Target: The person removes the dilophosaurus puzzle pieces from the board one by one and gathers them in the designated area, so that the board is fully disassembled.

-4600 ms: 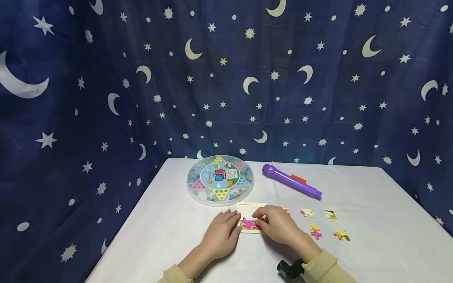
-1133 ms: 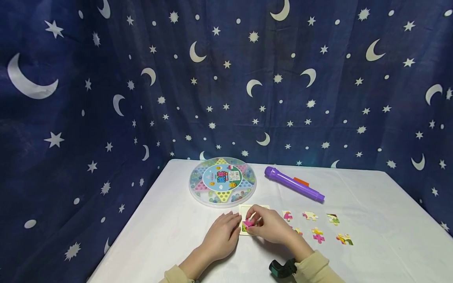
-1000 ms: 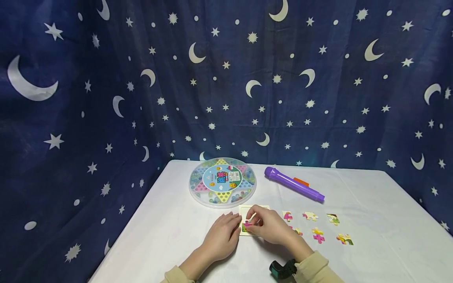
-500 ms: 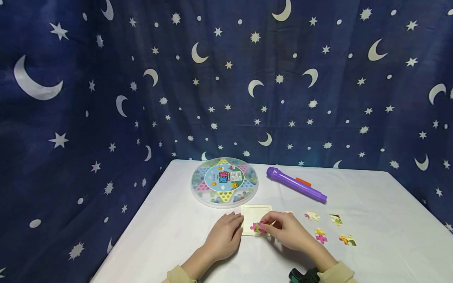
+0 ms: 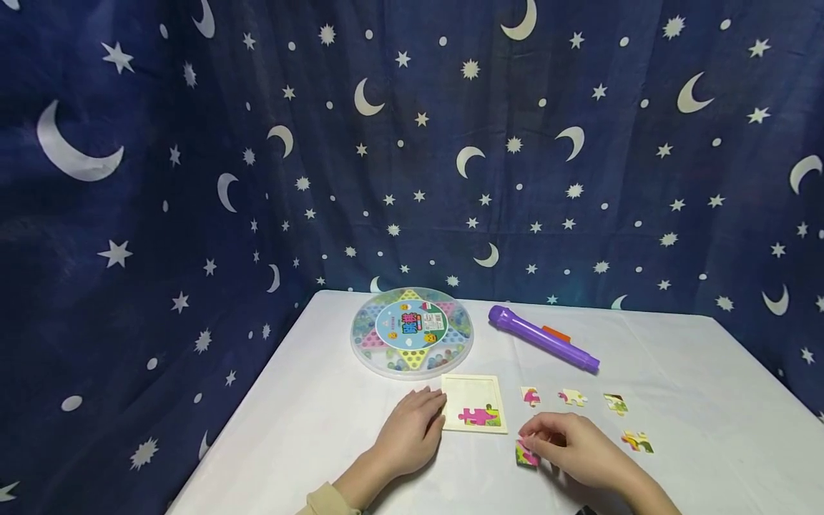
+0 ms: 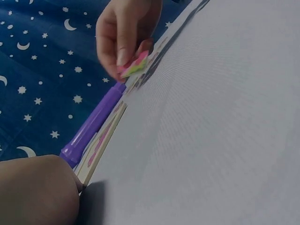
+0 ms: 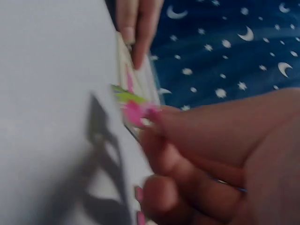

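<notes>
In the head view, the fingers and thumb of my right hand (image 5: 576, 450) pinch a pink and green jigsaw piece (image 5: 526, 454), held to the right of and nearer than the puzzle tray. The same jigsaw piece (image 7: 133, 110) shows blurred at the fingertips in the right wrist view. My left hand (image 5: 408, 433) lies with its fingertips on the left edge of the cream puzzle tray (image 5: 461, 429). Pink and green jigsaw pieces (image 5: 481, 416) sit in the tray's lower right part; its lower left corner shows bare backing.
Several loose jigsaw pieces (image 5: 572, 397) lie right of the tray, some probably hidden behind my right hand. A round Chinese checkers box (image 5: 412, 333) with marbles stands behind the tray. A purple toy microphone (image 5: 543, 339) lies at the back right. A starry curtain (image 5: 412, 143) hangs behind.
My right hand has lifted the pink and green piece from the tray's lower left corner and carried it right and nearer, off the tray. My left hand has stayed at the tray's edge.
</notes>
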The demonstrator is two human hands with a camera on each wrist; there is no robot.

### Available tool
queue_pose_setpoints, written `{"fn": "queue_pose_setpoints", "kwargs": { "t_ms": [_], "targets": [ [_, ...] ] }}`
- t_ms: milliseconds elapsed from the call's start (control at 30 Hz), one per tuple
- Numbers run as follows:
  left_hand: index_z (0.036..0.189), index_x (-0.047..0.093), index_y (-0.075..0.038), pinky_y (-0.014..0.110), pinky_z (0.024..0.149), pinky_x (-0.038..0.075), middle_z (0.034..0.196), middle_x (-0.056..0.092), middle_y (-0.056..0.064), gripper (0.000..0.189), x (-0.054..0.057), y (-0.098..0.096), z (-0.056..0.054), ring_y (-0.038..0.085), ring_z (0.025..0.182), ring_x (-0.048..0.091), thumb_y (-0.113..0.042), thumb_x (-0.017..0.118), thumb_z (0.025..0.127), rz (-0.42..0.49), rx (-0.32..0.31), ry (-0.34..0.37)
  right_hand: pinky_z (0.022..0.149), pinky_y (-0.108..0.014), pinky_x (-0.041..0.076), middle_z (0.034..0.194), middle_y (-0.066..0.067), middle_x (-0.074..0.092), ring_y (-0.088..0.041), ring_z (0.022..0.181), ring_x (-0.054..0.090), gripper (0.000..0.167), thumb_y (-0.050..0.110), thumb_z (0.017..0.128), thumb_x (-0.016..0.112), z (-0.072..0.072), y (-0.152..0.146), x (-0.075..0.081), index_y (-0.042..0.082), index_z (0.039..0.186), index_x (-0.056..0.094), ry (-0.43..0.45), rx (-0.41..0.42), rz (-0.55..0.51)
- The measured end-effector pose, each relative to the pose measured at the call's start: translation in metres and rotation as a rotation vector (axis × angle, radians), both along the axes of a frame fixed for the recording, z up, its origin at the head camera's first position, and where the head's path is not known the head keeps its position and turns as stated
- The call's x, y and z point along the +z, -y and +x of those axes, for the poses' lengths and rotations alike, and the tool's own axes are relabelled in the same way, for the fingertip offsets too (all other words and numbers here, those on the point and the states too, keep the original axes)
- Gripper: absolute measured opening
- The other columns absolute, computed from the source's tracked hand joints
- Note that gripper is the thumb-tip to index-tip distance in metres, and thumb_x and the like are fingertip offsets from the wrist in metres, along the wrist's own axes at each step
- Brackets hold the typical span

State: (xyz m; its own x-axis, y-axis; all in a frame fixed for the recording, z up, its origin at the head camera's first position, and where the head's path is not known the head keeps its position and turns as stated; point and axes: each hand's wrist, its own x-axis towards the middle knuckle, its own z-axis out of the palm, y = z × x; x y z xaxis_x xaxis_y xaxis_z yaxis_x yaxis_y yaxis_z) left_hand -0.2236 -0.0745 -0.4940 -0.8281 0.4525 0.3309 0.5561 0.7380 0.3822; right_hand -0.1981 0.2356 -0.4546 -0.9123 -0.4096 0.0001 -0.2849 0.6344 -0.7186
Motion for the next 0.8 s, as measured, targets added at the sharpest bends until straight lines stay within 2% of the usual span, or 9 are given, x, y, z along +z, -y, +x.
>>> {"fn": "queue_pose_setpoints", "kwargs": {
  "t_ms": [100, 333, 500, 800],
  "targets": [
    [0.138, 0.063, -0.004, 0.049, 0.119, 0.032, 0.142, 0.061, 0.008, 0.039, -0.001, -0.001, 0.001, 0.028, 0.139, 0.049, -0.022, 0.055, 0.105, 0.005, -0.001, 0.010, 0.056, -0.025, 0.044, 0.075, 0.009, 0.062, -0.006, 0.065, 0.054, 0.017, 0.036, 0.095, 0.074, 0.002, -0.010, 0.000, 0.022, 0.103, 0.072, 0.006, 0.029, 0.004],
    [0.139, 0.063, -0.004, 0.048, 0.119, 0.031, 0.142, 0.061, 0.008, 0.039, -0.002, -0.001, 0.001, 0.028, 0.139, 0.049, -0.022, 0.055, 0.105, 0.007, 0.007, 0.017, 0.052, -0.024, 0.042, 0.075, 0.006, 0.060, -0.008, 0.062, 0.053, 0.019, 0.034, 0.093, 0.077, 0.004, -0.020, 0.000, 0.018, 0.099, 0.068, 0.042, -0.009, 0.025],
    [0.139, 0.062, -0.005, 0.048, 0.120, 0.031, 0.143, 0.060, 0.007, 0.040, -0.003, 0.000, 0.002, 0.027, 0.140, 0.048, -0.023, 0.055, 0.105, 0.004, 0.006, 0.030, 0.052, -0.023, 0.042, 0.073, 0.009, 0.061, -0.006, 0.062, 0.053, 0.017, 0.032, 0.091, 0.078, 0.005, -0.025, -0.003, 0.020, 0.094, 0.067, 0.026, -0.008, 0.060],
    [0.140, 0.062, -0.005, 0.048, 0.120, 0.031, 0.142, 0.060, 0.009, 0.040, 0.002, 0.001, 0.001, 0.028, 0.139, 0.049, -0.022, 0.055, 0.104, 0.000, 0.009, 0.013, 0.052, -0.024, 0.041, 0.072, 0.010, 0.061, -0.006, 0.062, 0.052, 0.018, 0.033, 0.090, 0.079, 0.003, -0.027, -0.001, 0.020, 0.093, 0.067, -0.007, -0.032, 0.088]
  ]
}}
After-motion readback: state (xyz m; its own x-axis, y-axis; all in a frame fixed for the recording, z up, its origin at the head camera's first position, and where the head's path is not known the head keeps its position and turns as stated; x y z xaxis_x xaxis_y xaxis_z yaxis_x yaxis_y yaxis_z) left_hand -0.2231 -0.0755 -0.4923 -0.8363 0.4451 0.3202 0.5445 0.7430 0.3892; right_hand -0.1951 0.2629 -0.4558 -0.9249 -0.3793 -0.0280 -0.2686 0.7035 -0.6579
